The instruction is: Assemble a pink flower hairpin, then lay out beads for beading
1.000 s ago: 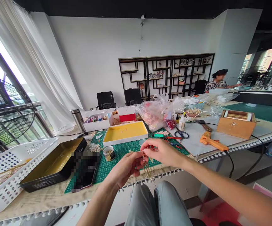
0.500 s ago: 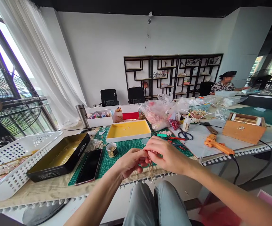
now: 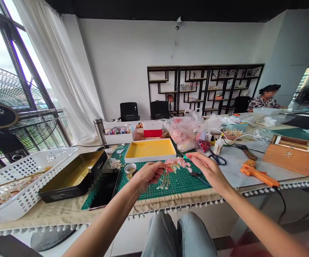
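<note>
My left hand (image 3: 151, 172) is closed in a pinch on a hair ornament with pink petals (image 3: 179, 162), pale leaves and thin gold tassels (image 3: 165, 180) ending in small light beads. The ornament is held over the green cutting mat (image 3: 154, 191), and the tassels hang down. My right hand (image 3: 207, 167) is just right of the petals, its fingers stretched out and nothing visible in them. By its fingertips shows a small green piece (image 3: 185, 156), partly covered; whether they touch it I cannot tell. Pliers (image 3: 197, 175) with dark jaws lie below this hand.
A yellow-lined tray (image 3: 150, 147), a small jar of gold bits (image 3: 130, 171) and a phone (image 3: 104, 189) lie ahead and left. Rightward are a glue bottle (image 3: 218, 144), scissors (image 3: 220, 159), an orange glue gun (image 3: 258, 173) and a wooden box (image 3: 293, 157). Another person (image 3: 266, 98) sits far right.
My hands were together at the table edge with the gold tassels hanging between them. The left has raised the ornament over the mat; the right has let go and moved right. The view has shifted slightly.
</note>
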{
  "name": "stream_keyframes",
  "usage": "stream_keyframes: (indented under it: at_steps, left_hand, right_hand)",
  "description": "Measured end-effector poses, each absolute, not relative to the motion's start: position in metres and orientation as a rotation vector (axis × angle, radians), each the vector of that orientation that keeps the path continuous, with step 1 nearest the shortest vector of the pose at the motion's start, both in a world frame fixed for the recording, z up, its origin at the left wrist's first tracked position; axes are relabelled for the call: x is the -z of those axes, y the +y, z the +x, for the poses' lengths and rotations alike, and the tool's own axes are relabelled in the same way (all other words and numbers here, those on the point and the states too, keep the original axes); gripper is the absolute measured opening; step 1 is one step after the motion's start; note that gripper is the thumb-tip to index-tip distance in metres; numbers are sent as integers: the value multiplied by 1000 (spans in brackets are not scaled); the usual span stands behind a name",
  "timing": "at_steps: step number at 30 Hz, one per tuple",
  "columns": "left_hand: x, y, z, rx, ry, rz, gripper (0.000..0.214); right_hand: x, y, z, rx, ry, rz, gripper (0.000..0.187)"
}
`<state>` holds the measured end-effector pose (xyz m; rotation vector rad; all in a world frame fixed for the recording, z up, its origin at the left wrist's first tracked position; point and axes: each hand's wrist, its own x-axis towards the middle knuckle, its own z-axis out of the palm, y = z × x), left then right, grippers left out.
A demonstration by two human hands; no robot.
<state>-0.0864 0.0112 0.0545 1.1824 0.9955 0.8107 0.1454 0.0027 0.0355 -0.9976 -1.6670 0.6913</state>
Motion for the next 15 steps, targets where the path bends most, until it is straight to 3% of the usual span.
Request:
stream_keyframes:
  at_steps: [15]
  left_hand:
    - [-58, -4, -71, -982, 1033, 1143, 29]
  right_hand:
    - [-4, -35, 97, -1246, -1394, -851, 52]
